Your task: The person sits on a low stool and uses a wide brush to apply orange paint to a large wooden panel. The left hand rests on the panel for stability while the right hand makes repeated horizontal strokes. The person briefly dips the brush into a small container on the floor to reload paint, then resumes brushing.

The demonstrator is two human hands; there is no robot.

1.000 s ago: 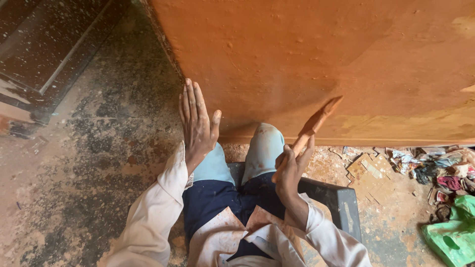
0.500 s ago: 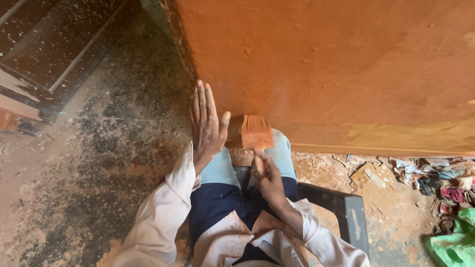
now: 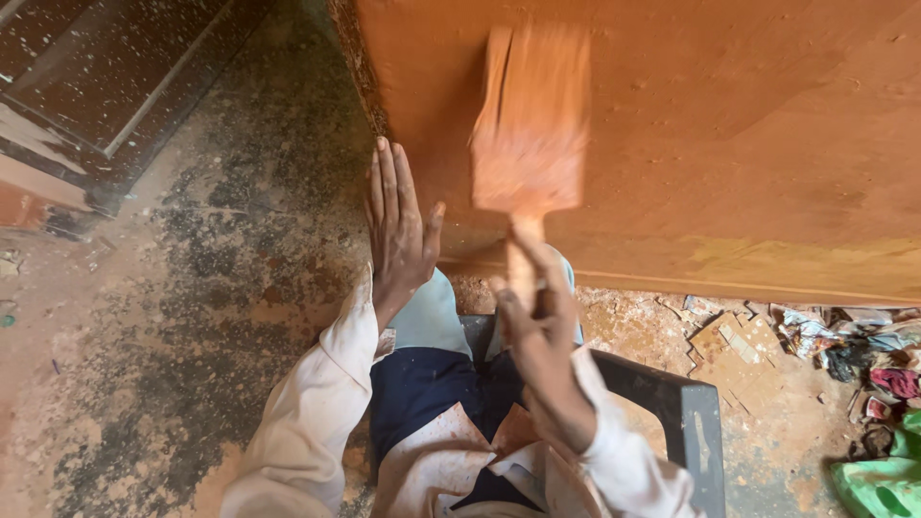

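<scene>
Head view: raised since the earlier frame, wide orange-stained brush (image 3: 531, 120), blurred, bristles up against orange wooden panel (image 3: 748, 125); handle clenched in right hand (image 3: 539, 321). Left hand (image 3: 398, 225) flat, fingers together, pressed on panel's lower edge. Below, dark plastic chair (image 3: 686, 412), dusty floor (image 3: 173, 317).

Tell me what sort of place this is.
Probably a rough workshop or yard where woodwork gets painted. A large orange-brown panel stands on a dusty, stained floor, the right hand holds a wide paintbrush against it, and scraps and rags lie beside it.
</scene>
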